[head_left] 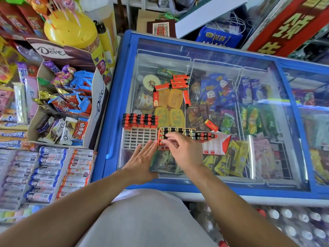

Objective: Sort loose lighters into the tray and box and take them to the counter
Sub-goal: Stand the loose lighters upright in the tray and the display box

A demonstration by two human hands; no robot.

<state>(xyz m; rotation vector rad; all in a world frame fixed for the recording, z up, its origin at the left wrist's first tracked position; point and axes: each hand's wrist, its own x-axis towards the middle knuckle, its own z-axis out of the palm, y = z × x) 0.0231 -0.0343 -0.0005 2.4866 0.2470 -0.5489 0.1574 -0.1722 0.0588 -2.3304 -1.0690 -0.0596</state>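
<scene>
On the freezer's glass lid stands a white grid tray (pixel 140 138), its far rows filled with upright orange lighters (pixel 140 120). Right of it sits an orange box (pixel 178 135) packed with lighters, its red-and-white flap (pixel 216 144) open to the right. My left hand (pixel 142 157) lies flat with fingers apart, fingertips at the tray's near right corner, holding nothing. My right hand (pixel 181 146) hovers over the box's near left part, fingers spread and curled; I cannot see anything in it. Several loose orange lighters (pixel 179 82) lie farther back on the glass, one more (pixel 211 124) to the right.
The blue-framed freezer (pixel 114 111) holds ice creams under glass. A Dove carton of sweets (pixel 67 104) stands to the left, candy rolls (pixel 51 173) below it. A yellow lollipop drum (pixel 71 29) stands behind. Bottles (pixel 284 225) sit low at right.
</scene>
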